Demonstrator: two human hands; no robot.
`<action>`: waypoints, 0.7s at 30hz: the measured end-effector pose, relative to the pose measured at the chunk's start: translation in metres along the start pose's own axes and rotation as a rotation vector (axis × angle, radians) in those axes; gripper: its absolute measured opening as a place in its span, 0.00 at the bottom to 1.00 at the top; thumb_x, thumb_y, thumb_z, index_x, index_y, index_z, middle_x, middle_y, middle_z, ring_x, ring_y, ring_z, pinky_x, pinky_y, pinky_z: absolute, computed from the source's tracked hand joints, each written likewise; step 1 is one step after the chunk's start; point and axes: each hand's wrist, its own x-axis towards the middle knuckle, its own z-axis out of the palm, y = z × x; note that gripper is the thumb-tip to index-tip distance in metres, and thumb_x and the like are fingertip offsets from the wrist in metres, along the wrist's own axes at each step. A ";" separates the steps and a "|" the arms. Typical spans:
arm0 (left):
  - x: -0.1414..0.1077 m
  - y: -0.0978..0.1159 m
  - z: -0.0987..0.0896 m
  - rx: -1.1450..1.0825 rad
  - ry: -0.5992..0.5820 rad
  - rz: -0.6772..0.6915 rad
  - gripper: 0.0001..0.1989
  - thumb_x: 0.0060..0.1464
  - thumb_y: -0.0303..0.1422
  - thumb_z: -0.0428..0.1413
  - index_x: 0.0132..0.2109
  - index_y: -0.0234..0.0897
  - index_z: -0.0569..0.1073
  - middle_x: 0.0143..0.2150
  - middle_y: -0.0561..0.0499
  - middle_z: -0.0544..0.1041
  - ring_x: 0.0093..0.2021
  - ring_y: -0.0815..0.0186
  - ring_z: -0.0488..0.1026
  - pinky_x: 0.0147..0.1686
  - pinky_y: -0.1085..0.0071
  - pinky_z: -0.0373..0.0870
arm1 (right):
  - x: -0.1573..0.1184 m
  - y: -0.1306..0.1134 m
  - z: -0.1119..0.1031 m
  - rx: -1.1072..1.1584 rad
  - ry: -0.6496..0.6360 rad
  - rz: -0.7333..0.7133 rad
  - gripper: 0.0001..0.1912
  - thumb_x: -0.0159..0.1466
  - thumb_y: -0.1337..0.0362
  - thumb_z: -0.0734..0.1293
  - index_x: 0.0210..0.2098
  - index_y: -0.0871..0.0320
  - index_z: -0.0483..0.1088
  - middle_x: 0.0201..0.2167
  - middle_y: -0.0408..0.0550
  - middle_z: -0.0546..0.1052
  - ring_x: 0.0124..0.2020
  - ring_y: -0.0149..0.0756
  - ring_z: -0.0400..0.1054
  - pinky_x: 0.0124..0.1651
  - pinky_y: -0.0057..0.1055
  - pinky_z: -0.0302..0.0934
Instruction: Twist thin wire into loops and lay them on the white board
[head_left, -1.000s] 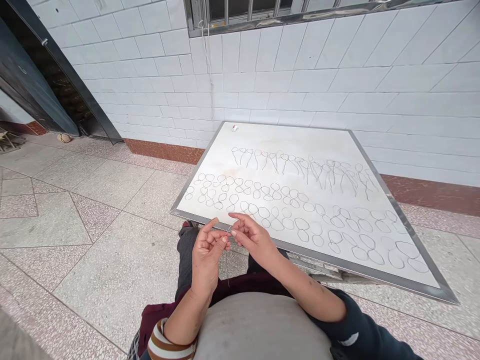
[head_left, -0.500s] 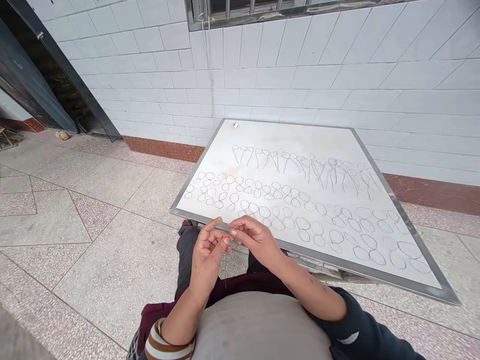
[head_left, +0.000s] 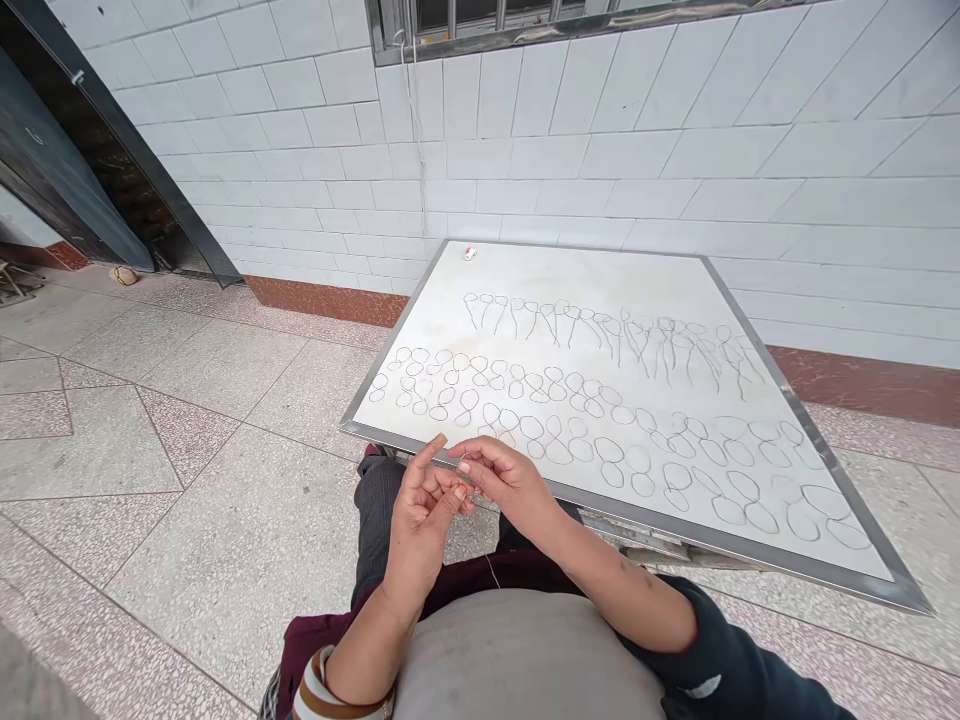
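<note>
- Left hand [head_left: 418,518]: thumb and fingertips closed on a thin flexible strand [head_left: 492,571], index raised.
- Right hand [head_left: 511,484]: thumb and index pinching the same strand, just beside the left fingertips.
- Strand: between both hands, in front of the board's near edge; small curve at the fingertips, loose end over the dark red cloth [head_left: 457,577]. Wire or thread, can't tell.
- White rectangular board [head_left: 600,280], grey metal rim: carries rows of thin dark double loops [head_left: 613,461], plus single loops with two tails [head_left: 572,315] farther back.
- Small white-and-red object [head_left: 470,254]: far left corner.
</note>
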 end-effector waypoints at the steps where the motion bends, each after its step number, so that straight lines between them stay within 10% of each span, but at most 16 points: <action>1: 0.000 0.000 0.000 -0.002 0.003 -0.007 0.25 0.58 0.30 0.57 0.61 0.45 0.63 0.30 0.57 0.71 0.30 0.71 0.70 0.37 0.72 0.67 | 0.001 0.001 0.001 0.012 0.003 0.006 0.10 0.62 0.60 0.64 0.42 0.55 0.73 0.24 0.40 0.69 0.24 0.29 0.63 0.26 0.26 0.59; 21: -0.002 0.000 0.000 0.068 0.078 0.004 0.27 0.57 0.30 0.58 0.62 0.47 0.63 0.30 0.57 0.71 0.34 0.71 0.70 0.46 0.71 0.66 | 0.004 0.005 0.002 -0.006 0.026 -0.146 0.09 0.60 0.66 0.67 0.41 0.52 0.73 0.33 0.43 0.71 0.31 0.31 0.67 0.33 0.29 0.65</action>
